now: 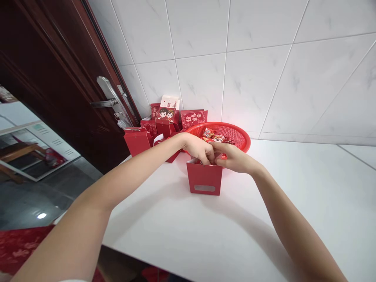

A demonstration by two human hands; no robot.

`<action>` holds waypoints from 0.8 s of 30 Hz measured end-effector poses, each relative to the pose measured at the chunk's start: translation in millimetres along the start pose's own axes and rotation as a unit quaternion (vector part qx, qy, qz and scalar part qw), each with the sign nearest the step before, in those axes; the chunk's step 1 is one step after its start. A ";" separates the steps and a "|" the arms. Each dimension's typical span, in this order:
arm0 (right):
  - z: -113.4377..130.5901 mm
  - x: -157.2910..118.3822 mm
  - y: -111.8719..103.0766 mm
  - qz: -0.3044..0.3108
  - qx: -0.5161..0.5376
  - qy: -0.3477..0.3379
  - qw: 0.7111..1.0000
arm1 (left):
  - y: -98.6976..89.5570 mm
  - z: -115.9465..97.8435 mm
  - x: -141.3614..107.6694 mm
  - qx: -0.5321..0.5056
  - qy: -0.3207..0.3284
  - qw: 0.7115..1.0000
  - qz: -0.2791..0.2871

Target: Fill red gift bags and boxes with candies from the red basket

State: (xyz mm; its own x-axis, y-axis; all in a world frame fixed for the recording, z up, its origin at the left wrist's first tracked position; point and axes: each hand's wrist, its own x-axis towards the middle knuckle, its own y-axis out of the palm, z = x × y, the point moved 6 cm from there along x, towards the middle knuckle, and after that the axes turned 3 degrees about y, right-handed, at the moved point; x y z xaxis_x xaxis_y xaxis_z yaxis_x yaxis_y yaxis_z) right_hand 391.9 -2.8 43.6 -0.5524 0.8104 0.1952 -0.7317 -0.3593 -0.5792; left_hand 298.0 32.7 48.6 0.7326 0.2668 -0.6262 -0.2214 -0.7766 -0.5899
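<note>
Dips left hand (200, 148), with fingers curled narrow, into the red box (205, 179) between the front and back edges of the counter (311, 182); bends right hand (235, 158) narrowly at its right rim. Cannot tell whether holding anything. Near back-left corner, printed boxes (167, 127); toward back edge, a red basket (240, 135) of wrapped packets (219, 138).

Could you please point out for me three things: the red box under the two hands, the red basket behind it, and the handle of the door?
Red box (205, 176): head view, on its near panel.
Red basket (241, 135): head view, on its right inner wall.
Door handle (103, 103): head view, on its lever.
</note>
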 end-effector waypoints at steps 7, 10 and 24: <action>-4.3 0.4 -1.1 -0.015 -0.013 0.016 1.000 | 1.3 1.3 8.7 0.003 -0.043 0.998 0.050; -1.7 0.4 0.3 -0.018 -0.015 0.017 1.000 | 6.1 4.8 12.6 -0.018 -0.101 0.991 0.082; -0.2 3.7 2.6 -0.044 -0.023 -0.011 0.999 | -3.7 11.7 24.0 0.035 -0.108 0.994 -0.004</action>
State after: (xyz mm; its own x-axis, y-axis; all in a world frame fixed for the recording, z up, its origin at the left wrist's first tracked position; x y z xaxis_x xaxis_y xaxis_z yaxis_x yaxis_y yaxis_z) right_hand 388.1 -0.7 42.7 -0.4958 0.8273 0.2639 -0.7587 -0.2649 -0.5951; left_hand 308.9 48.6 29.8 0.5807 0.3958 -0.7114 -0.2648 -0.7345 -0.6248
